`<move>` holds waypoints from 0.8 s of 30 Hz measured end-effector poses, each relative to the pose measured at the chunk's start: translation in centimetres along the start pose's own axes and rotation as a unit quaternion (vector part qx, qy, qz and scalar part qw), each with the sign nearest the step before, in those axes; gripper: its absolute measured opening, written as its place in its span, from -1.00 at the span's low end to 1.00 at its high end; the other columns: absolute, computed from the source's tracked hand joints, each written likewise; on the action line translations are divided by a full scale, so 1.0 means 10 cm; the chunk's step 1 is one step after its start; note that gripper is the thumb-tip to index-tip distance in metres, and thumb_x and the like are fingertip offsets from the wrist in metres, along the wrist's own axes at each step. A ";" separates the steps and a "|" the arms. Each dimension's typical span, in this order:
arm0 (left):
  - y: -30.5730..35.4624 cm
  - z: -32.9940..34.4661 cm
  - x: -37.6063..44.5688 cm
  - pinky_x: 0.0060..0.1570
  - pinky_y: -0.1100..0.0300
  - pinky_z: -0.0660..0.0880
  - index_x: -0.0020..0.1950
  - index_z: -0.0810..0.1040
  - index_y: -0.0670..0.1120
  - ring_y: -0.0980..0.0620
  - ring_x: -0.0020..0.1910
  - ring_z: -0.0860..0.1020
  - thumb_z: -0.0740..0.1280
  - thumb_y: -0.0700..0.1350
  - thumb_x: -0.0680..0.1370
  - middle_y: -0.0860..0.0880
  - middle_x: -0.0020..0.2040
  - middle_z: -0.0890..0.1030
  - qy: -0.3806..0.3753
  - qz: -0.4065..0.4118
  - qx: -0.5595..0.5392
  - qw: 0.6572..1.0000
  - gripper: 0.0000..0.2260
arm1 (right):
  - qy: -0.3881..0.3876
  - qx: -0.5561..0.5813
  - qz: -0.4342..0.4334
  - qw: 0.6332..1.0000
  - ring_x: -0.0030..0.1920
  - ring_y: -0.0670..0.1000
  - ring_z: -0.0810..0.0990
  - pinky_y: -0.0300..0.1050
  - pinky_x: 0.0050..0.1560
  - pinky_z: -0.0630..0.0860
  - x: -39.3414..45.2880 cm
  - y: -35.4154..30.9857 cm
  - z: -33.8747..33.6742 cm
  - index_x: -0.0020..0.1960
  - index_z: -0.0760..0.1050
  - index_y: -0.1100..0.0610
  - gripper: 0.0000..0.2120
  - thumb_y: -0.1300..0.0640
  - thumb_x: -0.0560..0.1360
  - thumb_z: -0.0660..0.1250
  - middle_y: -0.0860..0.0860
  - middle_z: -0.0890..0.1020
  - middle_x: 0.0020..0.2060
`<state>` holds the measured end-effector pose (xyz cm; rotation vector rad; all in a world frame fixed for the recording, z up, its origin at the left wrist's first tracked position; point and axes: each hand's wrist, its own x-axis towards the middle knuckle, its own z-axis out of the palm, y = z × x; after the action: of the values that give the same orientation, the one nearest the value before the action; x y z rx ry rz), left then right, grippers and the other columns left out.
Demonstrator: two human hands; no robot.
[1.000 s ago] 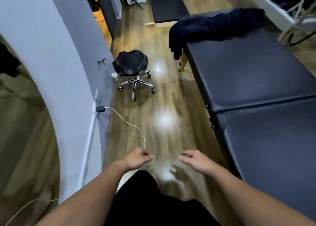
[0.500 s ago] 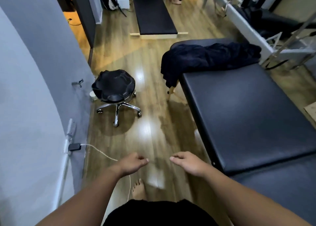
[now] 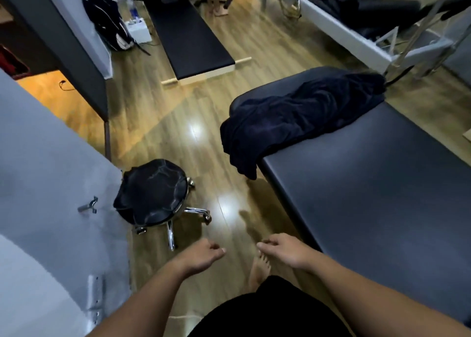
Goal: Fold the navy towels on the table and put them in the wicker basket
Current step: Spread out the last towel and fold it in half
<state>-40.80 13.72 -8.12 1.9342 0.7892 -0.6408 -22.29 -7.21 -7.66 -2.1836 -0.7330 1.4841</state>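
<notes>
Both hands, left (image 3: 201, 256) and right (image 3: 283, 251), hang loosely curled, empty; towels (image 3: 293, 117) heaped on the table (image 3: 382, 196) at one o'clock.

A black rolling stool (image 3: 153, 191) with chrome legs sits on the wood floor (image 3: 178, 138) by the grey wall (image 3: 51, 171). Further back there's a low black bench (image 3: 190, 37) and a dark backpack (image 3: 108, 22) slumped beside a white box (image 3: 139, 28).

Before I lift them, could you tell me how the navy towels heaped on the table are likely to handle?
The navy towels lie crumpled, one end drooping over the table edge, so they will probably be floppy and sag. The smooth table top suggests they would slide easily if pulled.
</notes>
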 end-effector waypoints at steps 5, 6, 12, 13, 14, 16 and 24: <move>0.26 -0.62 0.46 0.04 0.12 0.53 0.00 0.65 -0.14 0.01 -0.02 0.65 0.34 0.15 0.57 -0.08 -0.02 0.70 0.025 -0.038 0.031 0.998 -0.65 | -0.016 0.011 -0.016 1.000 0.10 -0.16 0.61 -0.25 0.06 0.45 0.55 -0.21 -0.51 0.22 0.63 -0.07 -0.44 -0.43 0.45 0.27 -0.15 0.66 0.13; 0.29 -0.73 0.57 -0.05 0.16 0.53 0.02 0.65 -0.16 0.05 -0.07 0.66 0.34 0.13 0.59 -0.10 -0.05 0.70 0.028 -0.035 0.040 0.998 -0.65 | -0.017 0.020 -0.014 1.000 0.11 -0.15 0.60 -0.24 0.06 0.44 0.63 -0.28 -0.62 0.23 0.63 -0.06 -0.50 -0.38 0.51 0.28 -0.14 0.65 0.15; 0.68 -1.30 1.16 -0.14 0.22 0.57 0.00 0.64 -0.10 0.16 -0.22 0.62 0.30 0.26 0.47 0.03 -0.18 0.65 -0.012 -0.018 0.063 0.998 -0.57 | 0.003 0.080 0.012 0.997 0.13 -0.12 0.57 -0.25 0.06 0.46 1.02 -0.65 -1.21 0.34 0.56 -0.02 -0.53 -0.28 0.58 0.25 -0.09 0.60 0.25; 0.74 -1.39 1.30 -0.02 0.14 0.55 -0.03 0.65 -0.09 0.07 -0.12 0.64 0.28 0.27 0.43 0.00 -0.13 0.68 -0.025 -0.010 0.071 0.997 -0.55 | 0.005 0.100 0.024 0.995 0.01 -0.15 0.61 -0.30 -0.09 0.50 1.06 -0.70 -1.29 0.31 0.57 -0.02 -0.57 -0.26 0.60 0.25 -0.08 0.63 0.17; 0.82 -1.48 1.48 -0.02 0.15 0.51 -0.08 0.64 -0.09 0.04 -0.10 0.63 0.29 0.23 0.44 -0.01 -0.14 0.67 -0.039 0.004 0.081 0.996 -0.60 | 0.013 0.126 0.043 0.991 -0.15 -0.18 0.63 -0.35 -0.26 0.49 1.11 -0.74 -1.37 0.28 0.58 0.00 -0.59 -0.23 0.61 0.24 -0.08 0.65 0.07; 1.02 -1.66 1.82 -0.18 0.28 0.45 -0.19 0.58 -0.07 0.11 -0.19 0.58 0.33 0.07 0.55 0.01 -0.21 0.61 -0.043 0.028 0.115 0.992 -0.77 | 0.031 0.157 0.075 0.984 -0.37 -0.16 0.61 -0.33 -0.45 0.44 1.20 -0.79 -1.51 0.26 0.58 0.14 -0.52 -0.23 0.62 0.23 -0.01 0.66 -0.11; 2.01 -2.41 2.96 -0.21 0.04 0.55 -0.28 0.44 0.04 0.09 -0.29 0.56 0.25 -0.01 0.51 0.12 -0.32 0.56 0.093 0.191 0.163 0.964 -0.84 | 0.224 0.171 0.176 0.943 -0.30 0.01 0.69 -0.13 -0.28 0.57 1.47 -0.98 -2.10 -0.18 0.57 0.05 -0.65 -0.20 0.58 0.28 0.03 0.70 -0.24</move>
<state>-3.63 35.50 -7.15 2.3938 0.4166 -0.3699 -0.18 8.91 -5.03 -2.3173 0.0695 1.0848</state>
